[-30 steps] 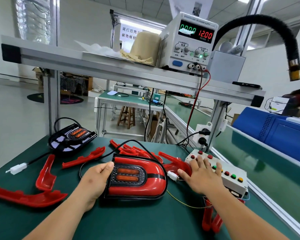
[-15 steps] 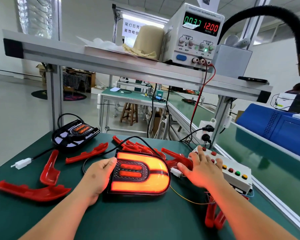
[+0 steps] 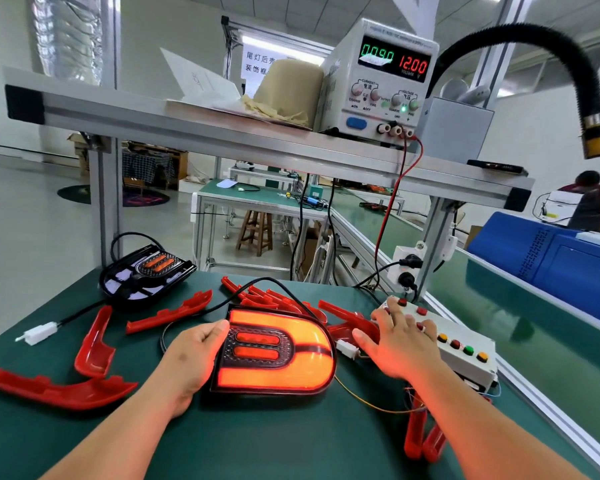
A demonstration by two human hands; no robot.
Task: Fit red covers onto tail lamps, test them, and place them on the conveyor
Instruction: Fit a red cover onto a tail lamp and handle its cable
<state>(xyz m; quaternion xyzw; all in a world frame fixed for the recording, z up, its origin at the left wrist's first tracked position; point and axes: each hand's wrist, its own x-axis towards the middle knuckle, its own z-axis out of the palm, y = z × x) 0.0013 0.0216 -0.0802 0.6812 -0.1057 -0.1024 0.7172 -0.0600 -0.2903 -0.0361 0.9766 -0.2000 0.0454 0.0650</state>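
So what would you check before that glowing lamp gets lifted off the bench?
1. tail lamp fully lit: ok, the outer band and both inner bars glow.
2. power supply at 12.00 volts: ok.
3. left hand holding the lamp's edge: ok.
4. right hand off the button box: not ok, its fingers are on it.
5. white connector unplugged: not ok, the lamp is lit.
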